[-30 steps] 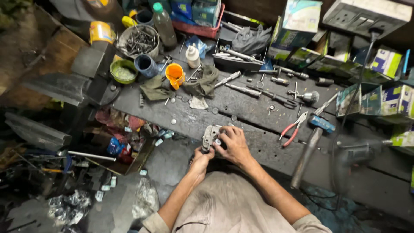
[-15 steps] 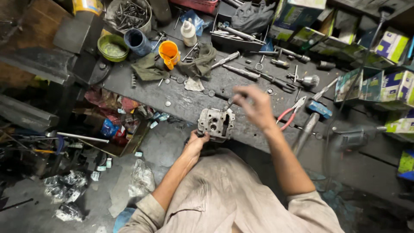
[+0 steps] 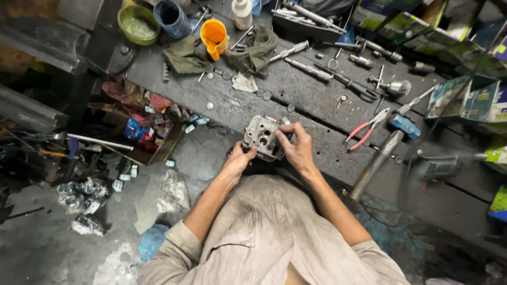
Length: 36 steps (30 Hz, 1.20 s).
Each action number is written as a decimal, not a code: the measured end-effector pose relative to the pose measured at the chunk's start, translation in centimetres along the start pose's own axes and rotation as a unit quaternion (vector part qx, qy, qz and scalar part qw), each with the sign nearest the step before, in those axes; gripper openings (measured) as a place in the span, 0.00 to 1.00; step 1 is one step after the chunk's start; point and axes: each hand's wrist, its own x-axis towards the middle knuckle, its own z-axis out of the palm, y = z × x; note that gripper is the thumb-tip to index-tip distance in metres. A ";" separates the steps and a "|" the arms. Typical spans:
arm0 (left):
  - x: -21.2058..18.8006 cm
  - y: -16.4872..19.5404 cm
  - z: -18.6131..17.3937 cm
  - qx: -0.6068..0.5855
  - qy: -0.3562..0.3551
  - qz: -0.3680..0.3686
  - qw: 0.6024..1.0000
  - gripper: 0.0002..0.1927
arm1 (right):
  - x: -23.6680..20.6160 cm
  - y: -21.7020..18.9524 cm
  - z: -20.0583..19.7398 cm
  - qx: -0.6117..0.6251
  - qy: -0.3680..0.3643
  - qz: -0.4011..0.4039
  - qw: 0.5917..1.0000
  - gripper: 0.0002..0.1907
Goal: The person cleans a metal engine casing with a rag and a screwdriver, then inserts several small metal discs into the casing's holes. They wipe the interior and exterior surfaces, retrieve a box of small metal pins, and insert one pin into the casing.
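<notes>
Both hands grasp a blocky, grey cast-metal engine part [image 3: 262,136] at the grimy dark workbench [image 3: 317,105] edge: left hand [image 3: 238,158] underneath, right hand [image 3: 296,148] beside it.

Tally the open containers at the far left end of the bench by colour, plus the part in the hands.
Orange cup: 1
Green bowl: 1
Blue cup: 1
Grey metal engine part, held by left hand and right hand: 1
Total: 4

- both hands hold a grey metal engine part [image 3: 262,137] at the near edge of the dark workbench [image 3: 317,105].
- left hand [image 3: 238,160] grips its near side.
- right hand [image 3: 297,148] rests on its right side.
- red pliers [image 3: 364,130] lie to the right.
- an orange cup [image 3: 214,37] stands far back.
</notes>
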 end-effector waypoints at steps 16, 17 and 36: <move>0.1 -0.8 0.3 -0.091 -0.004 0.017 0.996 0.32 | 0.1 -0.5 1.4 -0.099 0.012 -0.133 0.986 0.12; 0.1 -0.8 0.3 -0.095 -0.005 0.021 0.995 0.32 | 0.2 -0.6 1.5 -0.097 0.014 -0.141 0.985 0.12; -0.1 -1.5 1.5 -0.208 -0.022 0.024 0.978 0.23 | -2.5 -0.9 1.2 -0.230 -0.079 -0.206 0.948 0.14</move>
